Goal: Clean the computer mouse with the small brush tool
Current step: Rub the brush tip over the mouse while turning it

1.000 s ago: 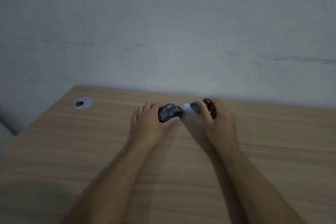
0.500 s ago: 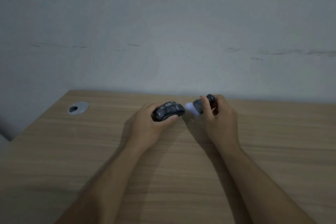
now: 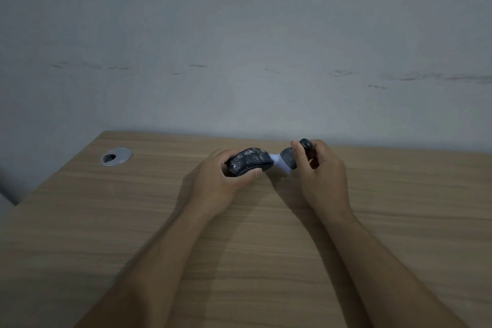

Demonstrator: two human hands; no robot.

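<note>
A dark computer mouse (image 3: 250, 161) flecked with pale dust sits in my left hand (image 3: 221, 181), lifted just above the wooden desk (image 3: 133, 221), thumb under its front edge. My right hand (image 3: 320, 172) grips a small brush tool (image 3: 288, 158) with a dark grey body and white bristles. The bristles point left and touch the right end of the mouse. A black rounded end of the tool sticks out above my right fingers.
A round silver cable grommet (image 3: 116, 156) is set in the desk at the back left. A grey wall (image 3: 239, 48) rises straight behind the desk's far edge. The desk's left edge runs diagonally toward the near left corner.
The mouse has tilted and come slightly off the desk in my left hand. My right hand has brought the brush left until its bristles meet the mouse's end.
</note>
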